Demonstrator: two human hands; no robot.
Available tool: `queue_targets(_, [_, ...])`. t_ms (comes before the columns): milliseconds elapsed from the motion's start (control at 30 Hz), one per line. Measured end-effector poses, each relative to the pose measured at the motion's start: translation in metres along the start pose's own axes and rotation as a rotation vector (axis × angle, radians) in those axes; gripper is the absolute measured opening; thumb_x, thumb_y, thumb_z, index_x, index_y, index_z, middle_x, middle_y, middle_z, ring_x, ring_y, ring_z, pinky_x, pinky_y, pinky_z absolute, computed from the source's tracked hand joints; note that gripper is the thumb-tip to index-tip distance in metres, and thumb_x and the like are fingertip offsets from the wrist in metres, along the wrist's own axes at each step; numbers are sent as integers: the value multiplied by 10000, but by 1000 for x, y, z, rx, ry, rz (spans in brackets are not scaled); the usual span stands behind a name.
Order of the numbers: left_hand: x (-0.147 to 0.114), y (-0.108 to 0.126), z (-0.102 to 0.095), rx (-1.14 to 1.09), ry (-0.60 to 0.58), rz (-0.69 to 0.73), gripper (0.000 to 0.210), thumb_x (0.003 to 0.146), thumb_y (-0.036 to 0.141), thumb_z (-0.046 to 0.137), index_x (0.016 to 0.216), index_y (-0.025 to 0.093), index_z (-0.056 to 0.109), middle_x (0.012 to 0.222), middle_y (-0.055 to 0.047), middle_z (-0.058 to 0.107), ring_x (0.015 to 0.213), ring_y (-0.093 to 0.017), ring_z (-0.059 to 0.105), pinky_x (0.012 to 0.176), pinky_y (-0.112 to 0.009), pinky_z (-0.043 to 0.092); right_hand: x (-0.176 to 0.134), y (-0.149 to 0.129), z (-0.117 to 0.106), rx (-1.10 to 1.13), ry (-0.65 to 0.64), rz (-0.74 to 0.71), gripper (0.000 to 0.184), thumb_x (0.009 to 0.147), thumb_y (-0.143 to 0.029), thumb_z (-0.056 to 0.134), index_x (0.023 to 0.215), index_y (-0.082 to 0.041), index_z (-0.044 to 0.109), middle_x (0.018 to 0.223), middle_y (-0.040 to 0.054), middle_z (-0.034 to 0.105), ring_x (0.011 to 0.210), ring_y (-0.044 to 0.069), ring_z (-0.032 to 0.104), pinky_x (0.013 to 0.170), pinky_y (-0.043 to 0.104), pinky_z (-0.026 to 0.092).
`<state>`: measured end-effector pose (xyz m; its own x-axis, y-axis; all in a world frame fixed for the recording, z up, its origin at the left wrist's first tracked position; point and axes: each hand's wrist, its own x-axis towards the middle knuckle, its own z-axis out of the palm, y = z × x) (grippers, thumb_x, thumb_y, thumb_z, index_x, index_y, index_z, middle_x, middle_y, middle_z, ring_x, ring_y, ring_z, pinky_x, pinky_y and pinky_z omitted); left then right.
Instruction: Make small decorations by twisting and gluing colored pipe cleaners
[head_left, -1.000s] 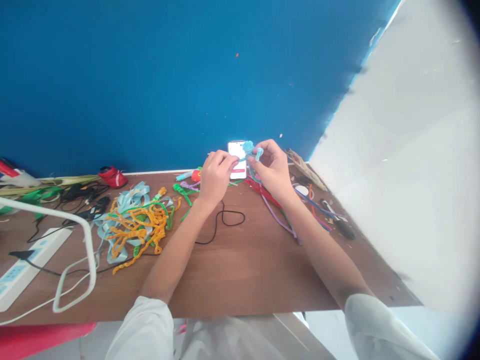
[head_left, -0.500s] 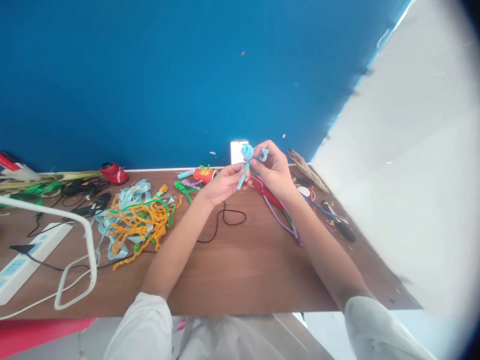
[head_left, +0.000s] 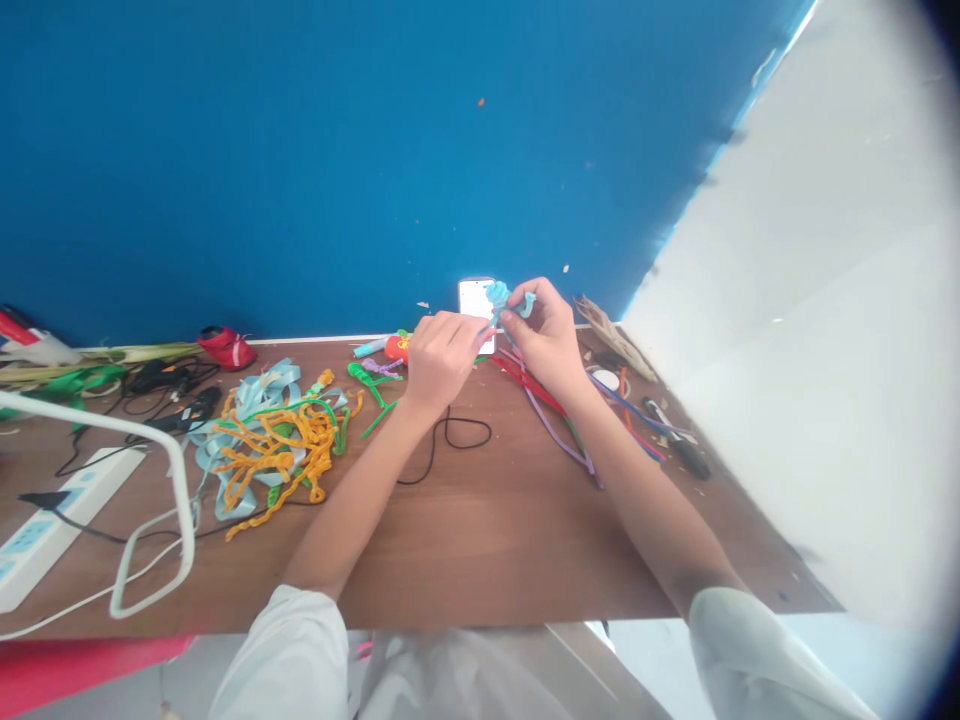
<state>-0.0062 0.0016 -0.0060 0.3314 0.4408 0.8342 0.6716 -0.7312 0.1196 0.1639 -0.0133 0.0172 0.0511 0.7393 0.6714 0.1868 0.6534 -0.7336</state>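
A light-blue pipe cleaner point(head_left: 496, 293), coiled into a ball at its top, is held up between my two hands in front of the phone. My right hand point(head_left: 547, 335) pinches it beside the coil, and a short curled end sticks out above the fingers. With its back turned up, my left hand point(head_left: 442, 362) has its fingers closed on the lower stem, which it mostly hides. Behind the coil a phone point(head_left: 472, 297) with a bright screen leans against the blue wall.
Orange pipe cleaners point(head_left: 300, 450) lie tangled with pale-blue ribbon point(head_left: 270, 385) on the left. A power strip point(head_left: 67, 520) and white metal frame point(head_left: 184, 500) stand nearer the left edge. Loose red and purple pipe cleaners point(head_left: 551, 425) and a black-handled tool point(head_left: 690, 460) lie at right.
My left hand has rolled over, back now up, and its fingers have closed over the stem that hung free between the hands. The right hand has kept its pinch.
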Motion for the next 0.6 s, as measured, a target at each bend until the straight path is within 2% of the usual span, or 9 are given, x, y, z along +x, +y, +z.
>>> queue_targets(133, [0,1,3,-32,77,-99,295,968,449,530,892,220,700,860,-64,746,840,-210,628,780,-358,396,-2,-4,1,-107,19,-29,132,844,-141,591,890,-245,523,851,-15,568,689,127,491,607,274,381])
queue_targets(200, [4,5,0,-138,63,-202,301,959,455,546,856,217,698,821,-48,739,791,-189,619,758,-339,413,-3,-6,1,-182,30,-74,134,851,-127,575,884,-245,518,849,-15,578,665,126,480,607,278,379])
queue_targets(267, [8,9,-4,-344,-16,-339,319,948,468,554,827,206,690,776,-32,722,717,-162,601,696,-308,429,-3,-7,1,-234,37,-117,137,858,-116,560,877,-243,512,850,-14,587,666,129,481,622,284,386])
queue_targets(367, [14,13,-11,-767,-206,-496,342,914,482,595,771,180,670,704,-23,686,631,-134,577,611,-269,435,-3,-7,0,-247,27,-144,151,856,-98,552,873,-241,509,860,-11,598,699,135,509,652,285,408])
queue_targets(500, [16,9,-15,-1154,-362,-530,294,872,448,669,783,168,664,693,-23,674,627,-118,580,615,-247,453,-4,-7,1,-225,-7,-189,134,862,-112,556,880,-238,516,869,-11,599,764,140,550,684,277,437])
queue_targets(600, [15,4,-13,-1223,-401,-488,268,866,431,684,843,164,678,748,-30,689,652,-115,586,635,-241,461,-4,-8,1,-207,-17,-208,107,875,-130,545,890,-233,517,870,-12,596,761,138,551,690,276,446])
